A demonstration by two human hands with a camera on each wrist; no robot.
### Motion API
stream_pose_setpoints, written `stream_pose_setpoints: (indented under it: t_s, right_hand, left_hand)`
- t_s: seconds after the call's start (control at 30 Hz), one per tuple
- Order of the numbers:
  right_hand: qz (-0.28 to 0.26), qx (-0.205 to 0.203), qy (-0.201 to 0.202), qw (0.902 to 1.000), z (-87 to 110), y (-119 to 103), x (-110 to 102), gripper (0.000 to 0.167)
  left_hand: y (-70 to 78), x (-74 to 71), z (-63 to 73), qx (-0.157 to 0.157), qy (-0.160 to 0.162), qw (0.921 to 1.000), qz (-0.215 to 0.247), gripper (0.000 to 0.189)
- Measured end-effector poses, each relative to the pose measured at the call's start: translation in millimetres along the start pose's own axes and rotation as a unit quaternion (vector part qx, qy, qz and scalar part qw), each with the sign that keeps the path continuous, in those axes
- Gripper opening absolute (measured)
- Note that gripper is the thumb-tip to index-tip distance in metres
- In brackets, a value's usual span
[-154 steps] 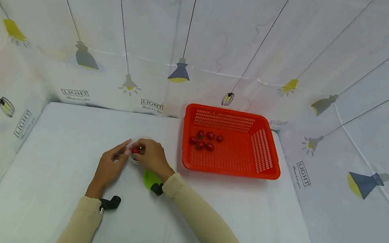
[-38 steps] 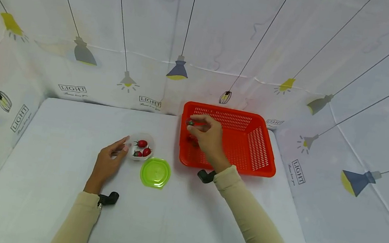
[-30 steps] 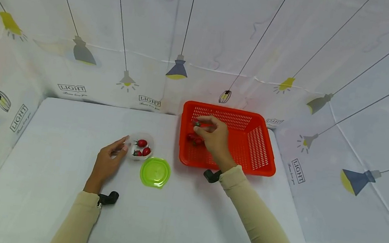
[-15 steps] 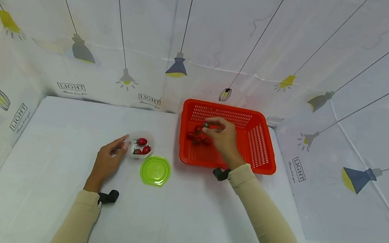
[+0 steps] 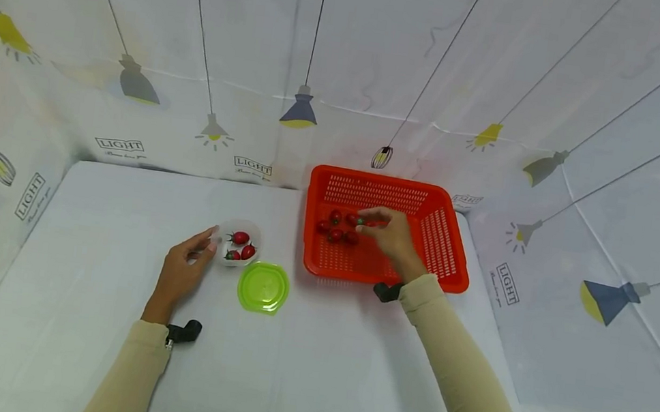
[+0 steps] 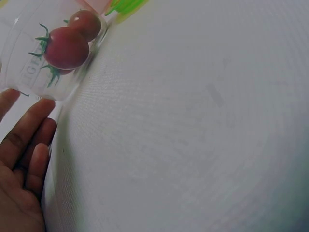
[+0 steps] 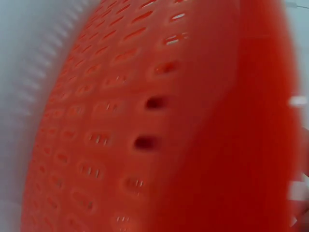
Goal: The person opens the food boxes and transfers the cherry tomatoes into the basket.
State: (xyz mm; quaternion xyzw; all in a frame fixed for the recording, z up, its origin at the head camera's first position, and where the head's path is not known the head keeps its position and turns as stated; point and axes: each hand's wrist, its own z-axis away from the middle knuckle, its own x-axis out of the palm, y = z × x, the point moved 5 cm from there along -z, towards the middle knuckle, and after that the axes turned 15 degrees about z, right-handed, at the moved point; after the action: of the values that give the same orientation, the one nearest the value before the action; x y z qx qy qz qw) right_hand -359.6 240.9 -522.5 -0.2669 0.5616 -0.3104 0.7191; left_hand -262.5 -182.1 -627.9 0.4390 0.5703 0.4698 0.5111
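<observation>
My left hand (image 5: 185, 269) rests on the white table at the left side of a small clear plastic container (image 5: 229, 224), its fairly straight fingertips touching the wall. Inside lie cherry tomatoes (image 6: 66, 47), red with green stems; the head view shows three. My right hand (image 5: 395, 236) reaches over the red basket (image 5: 439, 283) and pinches a cherry tomato (image 5: 362, 221) by thumb and fingers, its green stem showing between them. Several cherry tomatoes (image 5: 335, 235) lie on the basket floor just left of these fingertips. Most of the held tomato is hidden by the fingers.
A bright green lid (image 5: 263, 288) lies on the table (image 5: 285, 372) between container and basket. The basket's perforated wall (image 7: 203, 121) fills most of the right wrist view. Behind the table hangs a pale backdrop (image 5: 361, 52) printed with lamps.
My right hand has moved from the container to the basket, then rightward and lower inside it with the tomato. My left hand stays at the container. The green lid has come into full view.
</observation>
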Motion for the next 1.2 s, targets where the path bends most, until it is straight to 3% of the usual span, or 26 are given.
stream_pose_setpoints:
  t_s: [0.37,0.63,0.87,1.2]
  right_hand:
    - [0.073,0.029,-0.051,0.9956,1.4,21,3,0.035]
    - [0.079,0.033,-0.067,0.9940,0.5,34,4,0.032]
    - [0.092,0.030,-0.096,0.9907,-4.5,39,7,0.029]
    - [0.123,0.053,-0.125,0.9830,-8.5,44,12,0.027]
  left_hand:
    - [-2.2,0.4,-0.5,-0.004,-0.001,1.0000,-0.009,0.048]
    - [-1.7,1.4,0.5,-0.010,-0.001,0.9999,-0.011,0.048]
    - [-1.3,-0.4,-1.6,0.008,0.003,1.0000,-0.002,0.046]
    - [-2.3,0.1,-2.3,0.005,0.003,1.0000,0.002,0.046]
